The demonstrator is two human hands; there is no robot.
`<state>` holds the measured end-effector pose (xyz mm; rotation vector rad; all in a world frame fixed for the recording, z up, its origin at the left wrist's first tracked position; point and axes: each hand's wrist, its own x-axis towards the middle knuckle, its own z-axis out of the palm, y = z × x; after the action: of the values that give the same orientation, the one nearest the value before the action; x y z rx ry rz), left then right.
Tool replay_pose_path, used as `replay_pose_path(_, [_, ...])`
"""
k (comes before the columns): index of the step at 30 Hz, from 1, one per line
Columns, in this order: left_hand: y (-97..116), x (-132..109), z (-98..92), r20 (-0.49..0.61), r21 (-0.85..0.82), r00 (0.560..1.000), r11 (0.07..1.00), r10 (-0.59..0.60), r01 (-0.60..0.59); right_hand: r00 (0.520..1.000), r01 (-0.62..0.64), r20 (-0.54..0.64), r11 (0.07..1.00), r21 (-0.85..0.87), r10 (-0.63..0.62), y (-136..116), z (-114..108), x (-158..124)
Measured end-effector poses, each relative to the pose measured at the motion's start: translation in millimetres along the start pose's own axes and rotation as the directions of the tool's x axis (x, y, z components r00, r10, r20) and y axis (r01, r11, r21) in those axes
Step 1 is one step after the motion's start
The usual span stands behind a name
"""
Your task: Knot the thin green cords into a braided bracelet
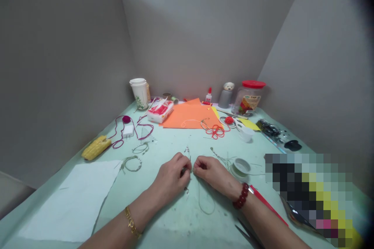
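My left hand (177,171) and my right hand (209,169) meet over the middle of the table, fingertips nearly touching. Both pinch a thin greenish cord (200,200), which hangs in a loose loop toward me below the right hand. A small dark upright piece shows between the fingertips, too small to name. Tiny bead-like bits (187,149) lie just beyond and below the left hand. To the right of my right hand sit a spool of cord (241,167) and loose green strands (221,156). Scissors (247,233) lie partly under my right forearm.
Left: white paper sheet (73,202), braided cord rings (132,164), yellow corn-like object (96,148). Back: white cup (139,93), tissue pack (160,111), orange paper (187,116), red yarn (216,131), red-lidded jar (248,99). Grey panels (210,35) enclose the table. Something blurred lies at right.
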<state>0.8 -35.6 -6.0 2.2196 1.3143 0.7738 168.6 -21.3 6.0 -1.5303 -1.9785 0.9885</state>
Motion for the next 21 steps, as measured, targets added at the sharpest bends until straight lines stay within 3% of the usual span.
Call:
replay_pose_path(5, [-2, -4, -2.6, -0.044, -0.020, 0.998, 0.999, -0.048, 0.047, 1.000, 0.000, -0.003, 1.000, -0.009, 0.000, -1, 0, 0])
replay_pose_path(11, [-1, 8, -5.7, -0.124, -0.107, 0.983, 0.987, -0.133, 0.120, 1.000, 0.013, -0.004, 1.000, -0.010, -0.013, -1, 0, -1])
replay_pose_path(17, [3, 14, -2.5, -0.077, -0.012, 0.976, 0.979, -0.204, 0.204, 1.000, 0.001, -0.015, 1.000, -0.014, -0.001, 1, 1, 0])
replay_pose_path(21, [2, 15, -1.2, -0.070, -0.047, 0.973, 0.975, -0.221, 0.218, 1.000, -0.001, -0.012, 1.000, -0.006, 0.001, 2, 1, 0])
